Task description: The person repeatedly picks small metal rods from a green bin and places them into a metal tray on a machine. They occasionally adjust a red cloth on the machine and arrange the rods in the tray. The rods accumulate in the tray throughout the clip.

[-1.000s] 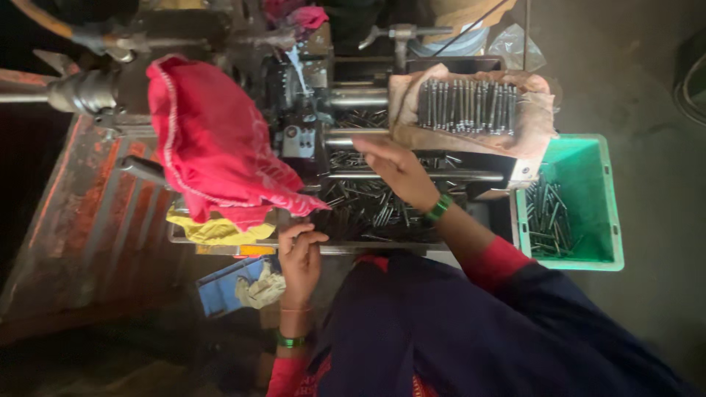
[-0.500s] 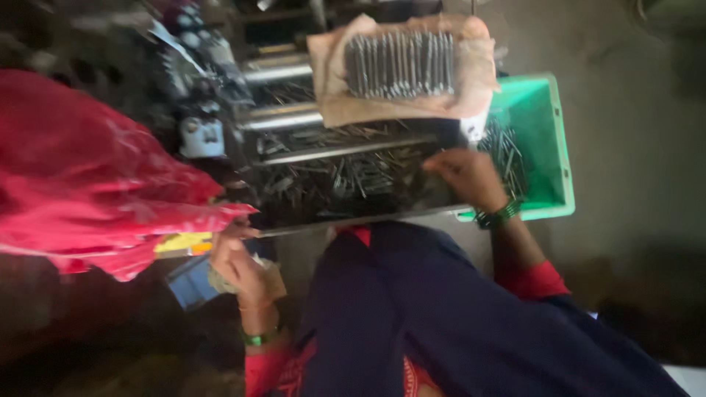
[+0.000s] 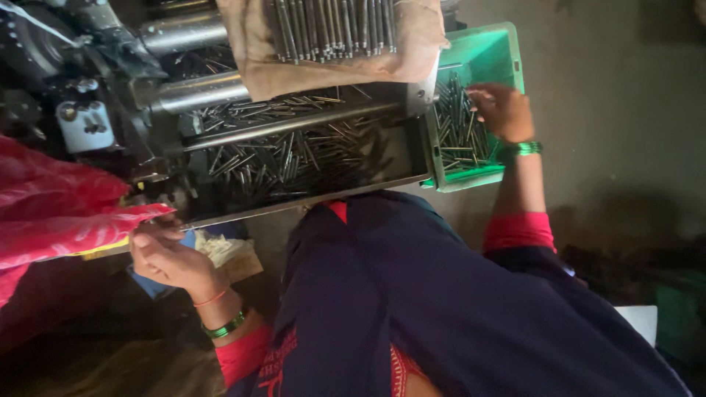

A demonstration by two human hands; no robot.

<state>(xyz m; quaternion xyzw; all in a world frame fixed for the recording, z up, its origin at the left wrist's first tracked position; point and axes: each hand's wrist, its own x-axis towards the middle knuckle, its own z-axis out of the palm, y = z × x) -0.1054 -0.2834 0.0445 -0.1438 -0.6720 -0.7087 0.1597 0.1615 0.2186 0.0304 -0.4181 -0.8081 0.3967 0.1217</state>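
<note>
The person's right hand (image 3: 504, 110) was down inside the green plastic bin (image 3: 509, 55), fingers curled and drawn together over the loose metal pins (image 3: 454, 121) lying there. Whether a pin was actually pinched between the fingertips I could not tell; the knuckles covered them. Most of the bin's pins lay just on the thumb side of that hand, toward the machine.

The left hand (image 3: 168, 257) sat at the near edge of the machine, fingers bent and pressed close, the thumb against the hem of a red cloth (image 3: 59, 213) that hung over the bench. It looked like a light grip on the fabric, though the fingertips were tucked under and I could not be sure.

As for progress, I judged the work well short of finished. A neat row of pins (image 3: 334, 26) stood sorted on a brown cloth (image 3: 257, 59) beyond the fingers, but the dark metal tray (image 3: 401, 151) between the two hands was thick with scattered pins (image 3: 287, 158), and the bin was far from empty.

The sorted row was cut off at the top of the view. The machine parts (image 3: 81, 125) past the left hand were dim and hard to read, and a crumpled pale scrap (image 3: 220, 246) beside that wrist was unclear.
</note>
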